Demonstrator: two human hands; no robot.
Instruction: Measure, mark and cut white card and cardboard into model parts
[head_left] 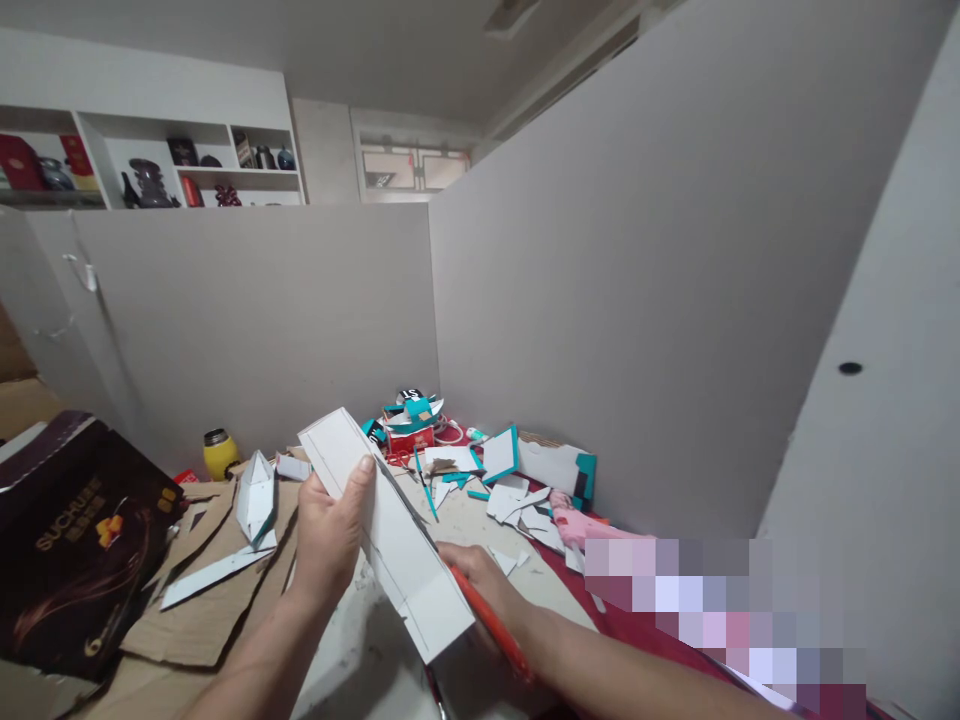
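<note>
My left hand [330,530] grips a long white strip of card [390,540] by its left edge, thumb on top, holding it tilted above the table. Faint pencil lines run along the strip. My right hand [480,580] is partly hidden behind the strip's lower right side and holds a red-handled tool [491,625]; its blade or tip is hidden by the card.
Card scraps and teal-and-white cut pieces [495,480] litter the table's back corner. Brown cardboard sheets [202,600] and a folded white paper shape [255,495] lie at left, beside a dark box [75,550] and a yellow jar [219,452]. Grey partition walls [637,300] enclose the desk.
</note>
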